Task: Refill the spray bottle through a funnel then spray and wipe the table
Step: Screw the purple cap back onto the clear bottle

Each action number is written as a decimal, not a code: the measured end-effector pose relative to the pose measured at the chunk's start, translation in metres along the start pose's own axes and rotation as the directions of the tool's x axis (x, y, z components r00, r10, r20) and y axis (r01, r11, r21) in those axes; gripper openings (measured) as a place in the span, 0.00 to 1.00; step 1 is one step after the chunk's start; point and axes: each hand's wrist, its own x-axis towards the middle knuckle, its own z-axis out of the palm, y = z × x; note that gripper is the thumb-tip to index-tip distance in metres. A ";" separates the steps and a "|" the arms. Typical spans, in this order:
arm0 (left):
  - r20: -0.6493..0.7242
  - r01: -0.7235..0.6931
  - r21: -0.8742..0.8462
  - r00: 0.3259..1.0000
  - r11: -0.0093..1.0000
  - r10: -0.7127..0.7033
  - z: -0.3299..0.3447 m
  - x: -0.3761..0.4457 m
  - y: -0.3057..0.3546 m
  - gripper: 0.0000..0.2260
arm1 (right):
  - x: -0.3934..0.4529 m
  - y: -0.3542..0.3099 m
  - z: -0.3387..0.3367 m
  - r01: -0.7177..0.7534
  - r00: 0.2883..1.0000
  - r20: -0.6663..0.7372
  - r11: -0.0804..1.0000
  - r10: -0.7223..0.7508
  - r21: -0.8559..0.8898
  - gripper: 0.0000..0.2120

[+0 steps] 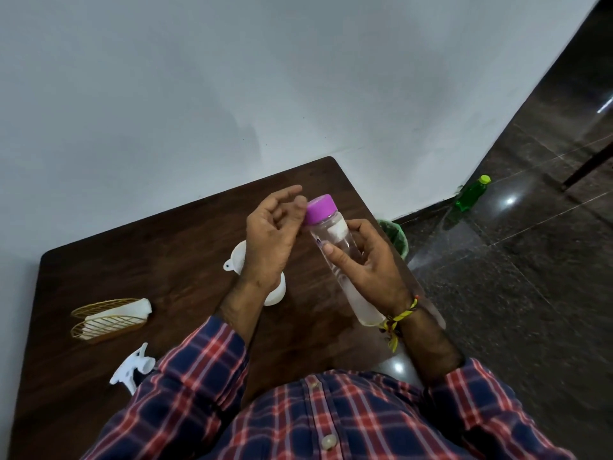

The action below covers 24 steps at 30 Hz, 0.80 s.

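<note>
Head view shows the right hand [366,263] wrapped around a clear bottle [335,247], thumb laid across its front, holding it tilted above the tabletop [166,254]. The left hand [270,234] is at the purple cap [320,209], fingers loosely curled and half open, fingertips touching the cap's side (a firm grip is not clear). Under the left wrist stands a white funnel [237,258], partly hidden. The white spray head [132,368] lies on the tabletop near the left sleeve, beside a gold wire holder [106,318] with a white cloth [132,308].
</note>
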 end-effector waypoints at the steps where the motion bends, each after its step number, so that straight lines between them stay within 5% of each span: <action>1: 0.015 -0.004 0.026 1.000 1.000 0.004 0.004 -0.001 0.002 0.24 | 0.001 0.001 0.002 0.006 1.000 0.004 1.000 -0.006 0.005 0.16; 6: 0.013 0.083 -0.067 0.997 0.994 -0.083 -0.002 0.005 -0.002 0.32 | 0.001 -0.002 0.003 0.055 0.999 -0.005 0.998 -0.055 0.020 0.14; 10: -0.077 0.064 -0.085 0.995 0.994 -0.071 -0.012 0.004 -0.004 0.21 | 0.006 -0.002 0.006 0.072 0.997 -0.012 0.997 -0.072 -0.021 0.16; 16: -0.060 0.021 0.006 0.998 1.000 -0.020 0.001 0.005 0.014 0.31 | 0.012 0.002 0.011 0.071 0.997 0.007 0.997 -0.071 -0.025 0.17; 24: -0.085 0.019 0.224 0.996 0.974 0.000 0.004 0.006 0.027 0.33 | 0.015 -0.001 0.014 0.085 0.996 -0.007 0.988 -0.086 -0.132 0.20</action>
